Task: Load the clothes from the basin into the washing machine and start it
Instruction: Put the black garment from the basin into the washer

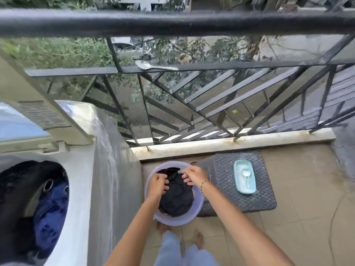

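Both arms [240, 227] down to lilac basin [178, 221] on floor tiles, just beside washing machine [80, 189]. Left hand [158, 186], right hand [194, 174]: fingers curled, pinching upper edge of dark bundle [176, 198] inside basin. Judged soft, limp, light unless wet; best gathered in bunches, both hands. Count: one basin, one dark bundle; in open machine, black garment [19, 189], blue garment [50, 214].
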`<act>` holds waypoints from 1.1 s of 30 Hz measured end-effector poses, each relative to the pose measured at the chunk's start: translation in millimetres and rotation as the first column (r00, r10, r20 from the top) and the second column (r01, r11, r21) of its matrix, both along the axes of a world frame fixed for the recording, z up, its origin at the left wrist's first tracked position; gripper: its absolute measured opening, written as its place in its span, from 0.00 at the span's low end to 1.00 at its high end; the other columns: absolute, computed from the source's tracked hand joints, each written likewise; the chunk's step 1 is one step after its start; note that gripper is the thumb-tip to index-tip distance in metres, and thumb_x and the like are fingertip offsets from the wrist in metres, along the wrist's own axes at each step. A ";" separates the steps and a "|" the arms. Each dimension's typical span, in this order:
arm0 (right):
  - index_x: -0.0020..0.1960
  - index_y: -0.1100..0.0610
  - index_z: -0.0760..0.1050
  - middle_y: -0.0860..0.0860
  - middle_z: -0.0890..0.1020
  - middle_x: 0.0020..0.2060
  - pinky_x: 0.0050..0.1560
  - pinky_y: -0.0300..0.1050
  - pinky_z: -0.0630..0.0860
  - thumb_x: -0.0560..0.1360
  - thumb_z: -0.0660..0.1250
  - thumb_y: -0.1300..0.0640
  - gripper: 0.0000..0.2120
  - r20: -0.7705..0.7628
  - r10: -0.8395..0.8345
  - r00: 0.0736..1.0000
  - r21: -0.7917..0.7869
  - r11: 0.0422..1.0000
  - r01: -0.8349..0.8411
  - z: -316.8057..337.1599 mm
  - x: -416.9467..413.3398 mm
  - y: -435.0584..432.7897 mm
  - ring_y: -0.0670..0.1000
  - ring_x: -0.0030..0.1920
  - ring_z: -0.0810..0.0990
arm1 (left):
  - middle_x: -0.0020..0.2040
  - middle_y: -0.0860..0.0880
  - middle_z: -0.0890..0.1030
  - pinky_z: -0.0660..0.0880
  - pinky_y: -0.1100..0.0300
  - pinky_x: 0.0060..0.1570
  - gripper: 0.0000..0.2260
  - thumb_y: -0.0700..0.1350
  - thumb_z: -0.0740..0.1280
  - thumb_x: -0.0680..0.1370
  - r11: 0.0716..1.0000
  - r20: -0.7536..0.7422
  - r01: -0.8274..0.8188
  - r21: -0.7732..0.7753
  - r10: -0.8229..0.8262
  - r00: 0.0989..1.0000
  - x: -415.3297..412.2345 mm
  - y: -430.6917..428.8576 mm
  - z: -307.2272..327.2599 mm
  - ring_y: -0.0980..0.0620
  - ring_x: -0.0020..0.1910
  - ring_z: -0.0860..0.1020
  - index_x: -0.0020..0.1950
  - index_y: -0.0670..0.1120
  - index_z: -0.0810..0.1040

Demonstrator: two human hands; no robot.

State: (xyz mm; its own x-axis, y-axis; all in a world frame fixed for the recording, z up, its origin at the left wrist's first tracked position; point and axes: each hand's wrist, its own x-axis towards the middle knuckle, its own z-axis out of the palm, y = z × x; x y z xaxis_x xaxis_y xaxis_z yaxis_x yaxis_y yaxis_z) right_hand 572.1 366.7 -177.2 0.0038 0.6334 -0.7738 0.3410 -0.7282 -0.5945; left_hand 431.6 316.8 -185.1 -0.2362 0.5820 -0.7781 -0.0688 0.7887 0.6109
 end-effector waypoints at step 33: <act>0.75 0.43 0.39 0.55 0.45 0.76 0.64 0.78 0.53 0.70 0.73 0.57 0.50 0.469 0.882 0.058 -0.273 0.208 -0.939 -468.6 -45.9 -13.6 0.69 0.73 0.38 | 0.37 0.51 0.77 0.70 0.61 0.37 0.10 0.41 0.55 0.81 0.926 0.066 -0.212 -0.312 0.244 0.968 38.5 -51.0 -344.5 0.54 0.31 0.74 0.45 0.51 0.74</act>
